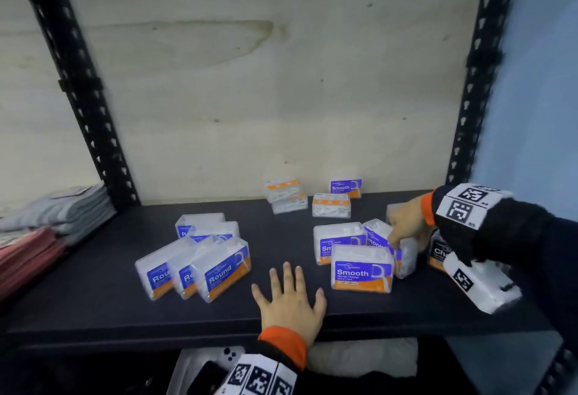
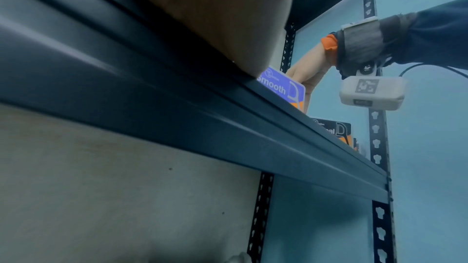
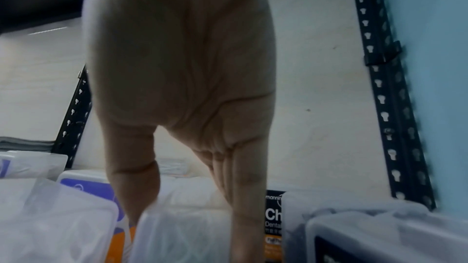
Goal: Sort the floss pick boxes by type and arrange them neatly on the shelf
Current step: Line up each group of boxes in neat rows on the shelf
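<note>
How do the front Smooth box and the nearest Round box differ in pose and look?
The front Smooth box stands upright and square to the camera; the nearest Round box tilts, leaning against other Round boxes. The Smooth box stands by itself in front of its group; the Round box is packed in a row. Their labels read different words. Both are clear boxes with blue and orange labels.

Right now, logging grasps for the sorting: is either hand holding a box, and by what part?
Right hand pinches a clear floss box by its top end, thumb and fingers either side. Left hand lies flat, holding nothing.
</note>
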